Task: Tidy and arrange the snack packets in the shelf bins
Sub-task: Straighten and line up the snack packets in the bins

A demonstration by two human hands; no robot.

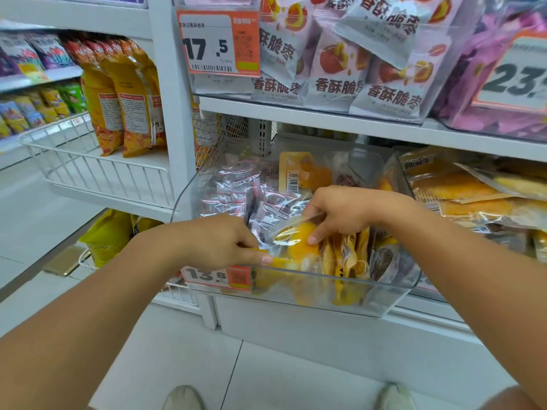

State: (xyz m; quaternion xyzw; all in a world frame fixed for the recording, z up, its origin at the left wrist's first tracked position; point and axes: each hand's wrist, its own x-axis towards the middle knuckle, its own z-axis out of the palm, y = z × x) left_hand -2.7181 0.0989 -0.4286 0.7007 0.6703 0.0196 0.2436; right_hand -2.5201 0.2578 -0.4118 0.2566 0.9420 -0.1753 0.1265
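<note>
Bright, even shop light, glare on the clear bin (296,279), soft blur, wide-angle bending at edges

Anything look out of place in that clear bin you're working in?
Yes. In the clear bin, an orange packet lies at the back among the pink-and-silver packets, while the other orange packets stand at the front.

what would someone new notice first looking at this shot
Two hands meet over a clear bin at centre: the right hand pinches a yellow snack packet, and the left hand holds its lower edge. Above, an orange price tag reading 17.5 hangs on the upper shelf beside grey-pink packets.
</note>
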